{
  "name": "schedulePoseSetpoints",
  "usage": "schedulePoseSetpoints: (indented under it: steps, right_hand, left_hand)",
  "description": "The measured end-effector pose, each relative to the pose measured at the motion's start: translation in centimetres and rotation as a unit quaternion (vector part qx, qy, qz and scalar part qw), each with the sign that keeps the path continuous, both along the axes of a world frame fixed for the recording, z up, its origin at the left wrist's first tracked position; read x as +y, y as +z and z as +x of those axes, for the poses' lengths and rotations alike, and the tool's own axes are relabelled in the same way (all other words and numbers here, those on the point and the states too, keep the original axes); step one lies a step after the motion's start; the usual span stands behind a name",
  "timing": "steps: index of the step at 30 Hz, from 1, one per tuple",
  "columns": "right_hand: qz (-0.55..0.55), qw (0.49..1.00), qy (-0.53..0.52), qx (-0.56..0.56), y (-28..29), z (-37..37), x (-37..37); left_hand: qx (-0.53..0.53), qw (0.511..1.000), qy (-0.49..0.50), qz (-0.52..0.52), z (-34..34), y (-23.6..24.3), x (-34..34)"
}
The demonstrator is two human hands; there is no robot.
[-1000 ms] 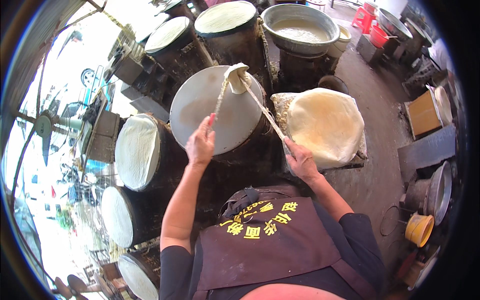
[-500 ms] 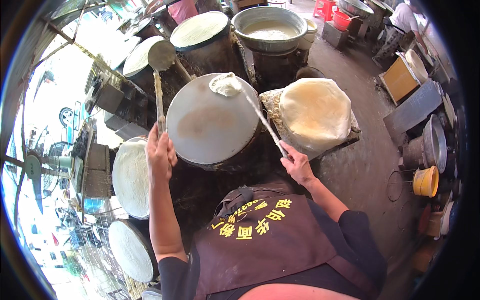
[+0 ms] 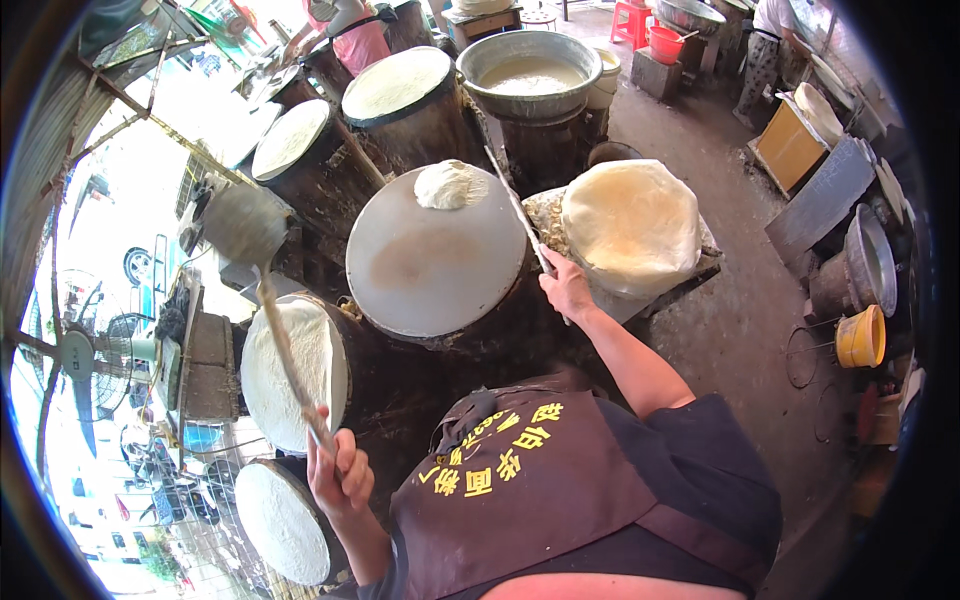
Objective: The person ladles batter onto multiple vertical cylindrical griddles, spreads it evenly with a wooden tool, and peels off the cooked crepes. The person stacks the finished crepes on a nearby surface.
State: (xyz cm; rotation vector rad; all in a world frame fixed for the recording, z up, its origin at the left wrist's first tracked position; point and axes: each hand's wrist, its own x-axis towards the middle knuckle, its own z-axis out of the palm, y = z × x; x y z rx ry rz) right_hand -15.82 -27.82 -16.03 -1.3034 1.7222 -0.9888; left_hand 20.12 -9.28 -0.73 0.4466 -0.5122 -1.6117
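My left hand [image 3: 340, 470] is closed round the handle of a long-handled tool with a broad, roundish head [image 3: 240, 222]. Motion blurs that head, which hangs at the left, beyond a batter-covered round griddle [image 3: 290, 370]. In my right hand [image 3: 567, 285] is a long, thin, batter-smeared stick [image 3: 520, 212], slanting up past the right edge of the middle griddle [image 3: 435, 285]. A lump of pale batter or dough [image 3: 450, 186] sits near that griddle's far edge, apart from the stick. Right of it lies a stack of thin, browned round pancakes [image 3: 632, 222].
A large metal basin of batter [image 3: 530, 78] stands beyond the griddle. More batter-covered griddles [image 3: 398, 85] line the far left, with another [image 3: 283, 522] at near left. A fan [image 3: 80, 355], a yellow bucket [image 3: 860, 337] and other people [image 3: 360, 42] are farther out.
My left hand has come down toward me, and its tool has swung left and down. The stick in my right hand has left the lump, which now rests by itself on the griddle.
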Motion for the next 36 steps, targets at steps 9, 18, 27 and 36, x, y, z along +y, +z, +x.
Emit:
schedulePoseSetpoints:
  steps: [9, 18, 27, 36]
  right_hand:
    - [-0.119, 0.988, 0.096, 0.029, -2.1, 3.0, -4.0]
    - [-0.125, 0.98, 0.116, 0.104, -2.1, 7.7, -6.0]
    - [-0.102, 0.98, 0.111, 0.132, -1.7, 4.5, -8.7]
    - [-0.176, 0.969, 0.146, 0.094, -1.4, 3.0, -10.7]
  left_hand:
    - [0.073, 0.997, -0.022, 0.002, 0.2, 0.7, 7.6]
    - [0.041, 0.998, 0.034, 0.035, -0.3, -0.2, 9.1]
    - [0.062, 0.997, 0.015, 0.032, -0.7, -0.9, 8.5]
    - [-0.014, 0.997, 0.065, 0.043, -3.4, -0.3, 7.9]
